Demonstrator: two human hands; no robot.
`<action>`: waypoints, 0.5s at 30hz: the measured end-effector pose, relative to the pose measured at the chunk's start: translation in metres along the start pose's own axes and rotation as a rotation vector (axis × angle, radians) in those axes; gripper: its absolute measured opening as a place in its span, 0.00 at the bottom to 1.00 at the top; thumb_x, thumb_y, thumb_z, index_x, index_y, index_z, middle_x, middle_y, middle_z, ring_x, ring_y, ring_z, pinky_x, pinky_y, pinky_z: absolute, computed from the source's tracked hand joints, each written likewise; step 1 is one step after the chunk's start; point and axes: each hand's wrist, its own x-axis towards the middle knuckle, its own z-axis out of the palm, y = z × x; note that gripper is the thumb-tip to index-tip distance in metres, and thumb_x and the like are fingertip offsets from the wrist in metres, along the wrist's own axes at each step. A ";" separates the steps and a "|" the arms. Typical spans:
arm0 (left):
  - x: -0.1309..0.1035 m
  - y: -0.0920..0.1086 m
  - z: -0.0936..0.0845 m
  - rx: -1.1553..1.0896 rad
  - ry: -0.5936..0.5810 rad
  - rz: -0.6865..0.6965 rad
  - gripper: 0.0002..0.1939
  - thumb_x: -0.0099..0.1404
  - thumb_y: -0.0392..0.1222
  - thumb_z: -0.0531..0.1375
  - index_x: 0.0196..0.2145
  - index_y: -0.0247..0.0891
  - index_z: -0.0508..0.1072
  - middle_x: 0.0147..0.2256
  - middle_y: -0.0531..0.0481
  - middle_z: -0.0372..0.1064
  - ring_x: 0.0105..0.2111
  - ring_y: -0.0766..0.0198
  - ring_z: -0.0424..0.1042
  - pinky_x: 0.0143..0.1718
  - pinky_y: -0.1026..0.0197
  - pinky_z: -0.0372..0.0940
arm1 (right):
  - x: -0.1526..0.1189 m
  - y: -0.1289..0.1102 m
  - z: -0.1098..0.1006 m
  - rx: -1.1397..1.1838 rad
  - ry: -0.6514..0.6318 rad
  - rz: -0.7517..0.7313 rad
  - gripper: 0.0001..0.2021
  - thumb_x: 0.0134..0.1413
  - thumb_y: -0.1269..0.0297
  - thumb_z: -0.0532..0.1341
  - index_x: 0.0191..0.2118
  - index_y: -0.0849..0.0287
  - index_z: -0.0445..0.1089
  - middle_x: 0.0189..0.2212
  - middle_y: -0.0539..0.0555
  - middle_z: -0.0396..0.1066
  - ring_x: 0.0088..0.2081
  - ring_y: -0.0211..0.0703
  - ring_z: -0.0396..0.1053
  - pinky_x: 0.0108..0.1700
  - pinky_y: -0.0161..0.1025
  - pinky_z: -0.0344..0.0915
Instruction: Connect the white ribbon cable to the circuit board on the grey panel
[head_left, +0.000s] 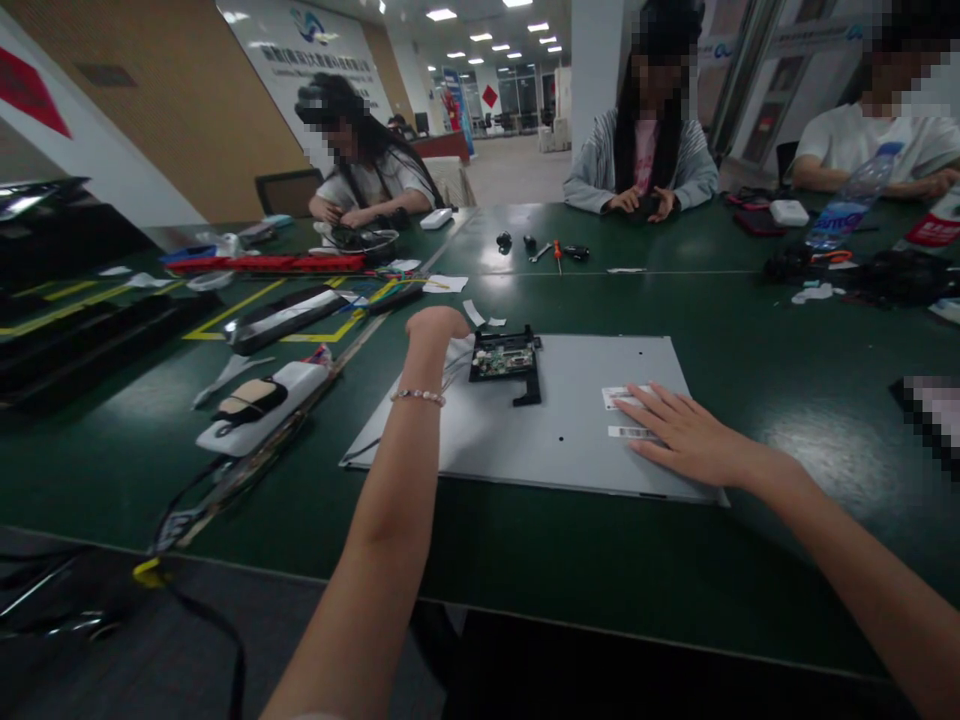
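A pale grey flat panel [510, 440] lies on the green table in front of me. A green circuit board [510, 360] in a black bracket [531, 390] sits on its far middle part, with thin wires running off to the left. My right hand [675, 430] rests flat on the panel's right side, fingers spread, partly over two white labels [630, 432]. My left hand [439, 322] is at the panel's far left edge, beside the board. It bends away from me, so its fingers and anything in them are hidden.
To the left are a white power strip [277, 400] with a cable, a long black part [289, 318] and a red strip [262, 263]. Screwdrivers and small tools [557, 256] lie farther back. Several people sit across the table; a bottle [851, 200] stands at right.
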 end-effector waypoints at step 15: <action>-0.002 -0.025 0.000 0.119 -0.393 -0.349 0.15 0.60 0.53 0.62 0.38 0.40 0.79 0.33 0.38 0.75 0.42 0.42 0.75 0.41 0.46 0.73 | 0.018 0.042 -0.012 0.254 0.360 0.307 0.30 0.64 0.49 0.48 0.64 0.63 0.61 0.67 0.64 0.53 0.68 0.56 0.51 0.64 0.54 0.54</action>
